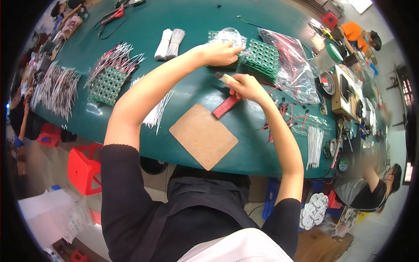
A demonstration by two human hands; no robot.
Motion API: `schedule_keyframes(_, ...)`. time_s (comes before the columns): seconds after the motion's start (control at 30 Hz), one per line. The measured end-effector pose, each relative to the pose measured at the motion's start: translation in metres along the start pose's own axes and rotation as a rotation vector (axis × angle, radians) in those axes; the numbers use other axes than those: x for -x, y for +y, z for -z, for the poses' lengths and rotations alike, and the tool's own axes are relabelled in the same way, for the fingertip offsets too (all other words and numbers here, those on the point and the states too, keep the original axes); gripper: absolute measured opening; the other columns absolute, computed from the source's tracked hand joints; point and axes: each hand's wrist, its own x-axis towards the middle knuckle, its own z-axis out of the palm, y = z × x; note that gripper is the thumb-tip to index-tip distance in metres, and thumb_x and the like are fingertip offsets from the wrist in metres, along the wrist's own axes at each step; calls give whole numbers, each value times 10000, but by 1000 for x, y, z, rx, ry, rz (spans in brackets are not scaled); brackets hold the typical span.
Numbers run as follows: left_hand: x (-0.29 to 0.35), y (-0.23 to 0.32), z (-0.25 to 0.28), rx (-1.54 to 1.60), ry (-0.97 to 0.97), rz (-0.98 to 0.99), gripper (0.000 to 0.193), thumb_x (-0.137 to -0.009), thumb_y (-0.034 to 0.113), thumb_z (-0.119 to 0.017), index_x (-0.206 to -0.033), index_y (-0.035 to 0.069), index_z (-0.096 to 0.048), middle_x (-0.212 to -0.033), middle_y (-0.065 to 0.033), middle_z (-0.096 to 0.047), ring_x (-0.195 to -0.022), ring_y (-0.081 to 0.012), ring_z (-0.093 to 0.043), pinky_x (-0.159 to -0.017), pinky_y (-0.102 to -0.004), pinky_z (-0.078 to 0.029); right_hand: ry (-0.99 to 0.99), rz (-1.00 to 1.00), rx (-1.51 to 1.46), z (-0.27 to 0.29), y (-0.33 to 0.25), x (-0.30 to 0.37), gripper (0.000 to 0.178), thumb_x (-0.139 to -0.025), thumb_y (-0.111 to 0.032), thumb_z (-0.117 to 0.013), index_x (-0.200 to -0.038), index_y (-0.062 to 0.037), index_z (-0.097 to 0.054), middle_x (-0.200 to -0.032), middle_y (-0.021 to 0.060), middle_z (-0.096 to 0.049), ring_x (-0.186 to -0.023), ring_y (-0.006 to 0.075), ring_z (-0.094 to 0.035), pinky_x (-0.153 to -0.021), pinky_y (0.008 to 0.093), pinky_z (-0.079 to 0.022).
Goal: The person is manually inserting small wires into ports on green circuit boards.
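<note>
Here's the left hand (pixel 222 53), stretched out to the clear plastic (pixel 228 36) over the green circuit boards (pixel 264 54); whether its fingers grip that plastic or merely touch it, I cannot tell. And the right hand (pixel 246 88), clenched around a pale-handled tool (pixel 227 78), dark tip turned toward the left wrist: a careless swing there could jab it! Watch those stacked boards at the far side of the worktop (pixel 187 89); a tug on the plastic might slide the upper ones askew. Below the right hand, the red block (pixel 225 107) lies by the brown board (pixel 204 137), easily knocked. And loose red wires (pixel 286 115) beside the right forearm could snag on a sweeping elbow.
</note>
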Motion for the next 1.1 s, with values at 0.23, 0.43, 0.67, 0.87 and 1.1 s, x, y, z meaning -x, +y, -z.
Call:
schedule_keyframes(0.23,1,-4,5,65,-37,-4,144,-756,133,-615,-823,6,-606,-1083,-133,-525,-1008,-266,-584,-768,-338,-574,-72,-93,-474,-10,5,-54,285,-946,-318,-584,-874,-44,-619,-687,3,-578,-479,42,-441,-406,201,-314)
schedule_keyframes(0.43,0,-4,4,94,-78,27,151,-761,127,-616,-843,0,-609,-1090,-138,-517,-1027,-257,-578,-779,-340,-565,33,-177,-765,-7,16,-57,263,-976,-263,-562,-964,-3,-599,-705,10,-525,-454,32,-357,-385,196,-241)
schedule_keyframes(0.67,1,-1,0,97,-97,61,143,-777,127,-606,-833,-4,-603,-1089,-140,-517,-1013,-265,-586,-814,-349,-550,121,-191,-758,-14,18,-58,237,-969,-235,-576,-931,-1,-583,-710,15,-530,-458,29,-348,-385,197,-227)
schedule_keyframes(0.87,-2,0,0,118,-92,43,147,-791,117,-591,-836,-22,-605,-1066,-146,-516,-996,-275,-582,-800,-357,-550,142,-209,-709,-9,20,-54,226,-957,-219,-590,-911,2,-579,-713,26,-544,-452,33,-359,-376,204,-225)
schedule_keyframes(1.1,5,-3,-11,54,3,49,150,-806,119,-569,-830,-26,-602,-1047,-144,-519,-963,-281,-585,-769,-358,-555,168,-209,-650,-8,23,-57,263,-938,-254,-618,-905,6,-595,-705,23,-547,-447,35,-357,-375,209,-219)
